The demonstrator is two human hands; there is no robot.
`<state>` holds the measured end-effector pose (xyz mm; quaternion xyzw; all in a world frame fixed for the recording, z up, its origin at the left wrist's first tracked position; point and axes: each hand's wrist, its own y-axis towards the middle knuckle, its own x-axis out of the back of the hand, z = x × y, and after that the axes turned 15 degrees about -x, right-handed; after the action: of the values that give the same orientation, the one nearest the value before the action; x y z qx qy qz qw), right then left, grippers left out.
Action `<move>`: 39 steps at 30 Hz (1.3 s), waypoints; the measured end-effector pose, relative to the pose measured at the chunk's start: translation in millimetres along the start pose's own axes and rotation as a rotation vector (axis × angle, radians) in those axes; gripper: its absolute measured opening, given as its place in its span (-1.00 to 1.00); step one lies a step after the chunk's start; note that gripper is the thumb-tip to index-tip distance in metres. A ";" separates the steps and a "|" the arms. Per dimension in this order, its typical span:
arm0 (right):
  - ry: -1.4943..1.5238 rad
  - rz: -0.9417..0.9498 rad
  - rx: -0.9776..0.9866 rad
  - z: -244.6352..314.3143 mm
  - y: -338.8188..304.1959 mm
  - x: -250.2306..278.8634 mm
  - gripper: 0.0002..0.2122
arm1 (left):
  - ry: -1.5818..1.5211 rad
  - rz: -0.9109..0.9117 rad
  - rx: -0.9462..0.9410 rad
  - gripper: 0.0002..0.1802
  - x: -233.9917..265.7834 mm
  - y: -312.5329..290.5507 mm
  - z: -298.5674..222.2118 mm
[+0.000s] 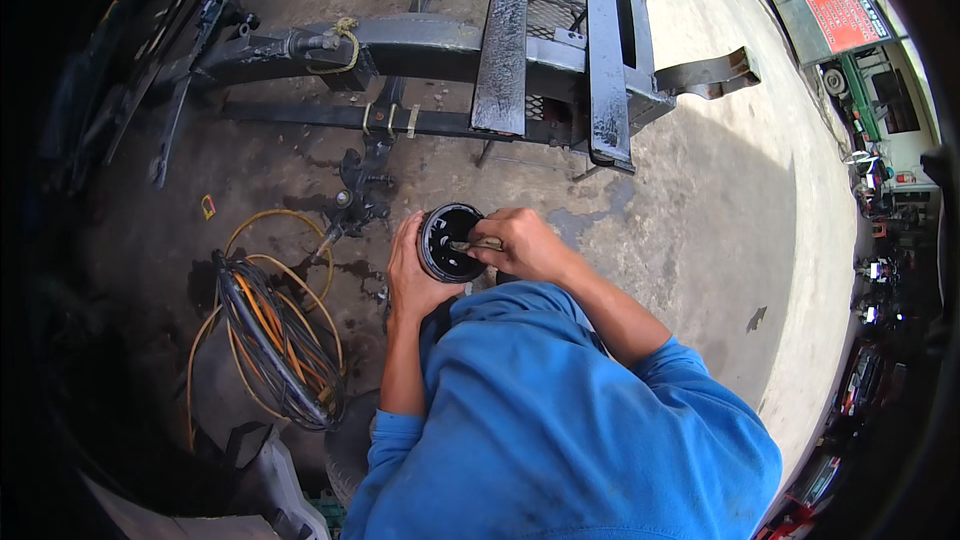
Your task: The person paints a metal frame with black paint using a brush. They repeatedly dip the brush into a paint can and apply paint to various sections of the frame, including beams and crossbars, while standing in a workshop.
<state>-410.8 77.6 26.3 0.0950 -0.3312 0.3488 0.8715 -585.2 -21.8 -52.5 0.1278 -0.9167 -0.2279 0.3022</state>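
Note:
My left hand is wrapped around the side of a round, open can in front of my lap. Glossy black paint coats its inside, with bright reflections on it. My right hand grips a paintbrush by its handle, fingers pinched together. The brush reaches over the can's right rim, and its tip is down inside the can, where the bristles are hard to make out. Ahead of the can stands a steel frame, with two upward-facing bars, the left bar and the right bar, streaked with black.
Coiled hoses and cables lie on the concrete floor to my left. A metal linkage sits just beyond the can. A curved bracket juts from the frame's right end. Far right are a green vehicle and a red sign.

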 end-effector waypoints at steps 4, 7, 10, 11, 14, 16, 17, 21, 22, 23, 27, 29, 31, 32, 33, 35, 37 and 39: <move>0.052 -0.057 -0.150 48.2 22.7 -6.7 -0.84 | 0.039 -0.030 0.074 0.19 46.8 1.1 12.0; 0.149 -0.226 -0.261 67.7 17.0 -3.4 -0.88 | -0.069 -0.072 0.114 0.19 69.5 9.2 16.1; 0.215 -0.347 -0.378 63.2 -0.8 -0.4 -0.90 | -0.071 -0.067 0.088 0.19 72.0 22.8 19.6; 0.352 -0.371 -0.480 57.7 -7.2 0.0 -0.90 | -0.069 -0.054 0.058 0.19 70.6 29.1 23.2; 0.654 -0.484 -0.628 39.3 -27.4 2.6 -0.88 | -0.087 -0.028 0.004 0.18 62.0 45.3 29.6; 0.726 -0.564 -0.623 31.9 -37.3 3.2 -0.86 | -0.088 -0.031 -0.001 0.17 52.6 54.5 32.1; 0.762 -0.618 -0.656 29.9 -40.2 3.0 -0.85 | -0.100 -0.027 0.016 0.17 47.7 57.9 32.6; 0.503 -0.975 -0.561 30.7 -36.3 -0.9 -0.84 | -0.106 0.012 0.063 0.15 29.6 75.0 39.5; 0.504 -0.972 -0.502 30.8 -32.4 -2.1 -0.84 | -0.099 0.030 0.069 0.14 25.0 79.6 42.4; 0.488 -0.994 -0.472 29.8 -27.6 -3.6 -0.84 | -0.035 0.020 0.031 0.14 19.2 83.7 45.5; 0.349 -1.077 -0.450 21.9 -18.7 -5.3 -0.85 | -0.110 0.071 0.002 0.14 1.8 95.1 59.9; 0.328 -1.069 -0.469 18.2 -21.3 -4.2 -0.86 | -0.136 0.143 -0.001 0.15 -9.9 99.2 64.9; 0.294 -1.192 -0.426 17.2 -26.5 -3.0 -0.86 | -0.128 0.184 -0.023 0.17 -23.1 103.6 68.5; 0.282 -1.289 -0.397 17.2 -27.9 -2.8 -0.86 | -0.172 0.191 -0.016 0.17 -28.7 103.3 68.7; 0.251 -1.333 -0.361 18.3 -30.0 -2.3 -0.86 | -0.211 0.200 -0.005 0.18 -34.4 103.2 68.2; 0.204 -1.166 -0.327 20.4 -30.7 -1.5 -0.84 | -0.273 0.212 0.000 0.17 -43.5 103.7 66.8; 0.101 -1.026 -0.199 22.2 -29.3 0.0 -0.82 | -0.248 0.221 0.016 0.17 -50.9 103.2 63.8; -0.002 -1.018 -0.230 23.2 -28.5 2.3 -0.81 | -0.244 0.235 0.032 0.17 -54.6 101.1 61.1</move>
<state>-402.4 48.6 47.3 0.1479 -0.2801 -0.1581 0.9352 -589.5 106.6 -73.1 -0.0042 -0.9588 -0.1904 0.2110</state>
